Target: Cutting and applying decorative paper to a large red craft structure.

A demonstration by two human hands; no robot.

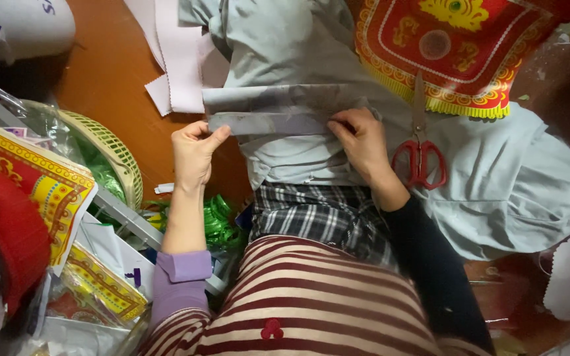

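A narrow grey-lilac strip (273, 122) lies folded lengthwise across a pale grey-green cloth (496, 178) on my lap. My left hand (194, 153) pinches the strip's left end between thumb and fingers. My right hand (361, 142) presses and grips the strip's right end, fingers curled over it. Red-handled scissors (419, 148) lie shut on the cloth just right of my right hand, blades pointing away from me.
A red and gold printed sheet with yellow fringe (450, 49) lies beyond the scissors. White pinked-edge fabric (178, 59) rests on the orange floor. A woven basket (110, 148), green ribbon (218, 221) and stacked red-yellow papers (41, 184) crowd the left.
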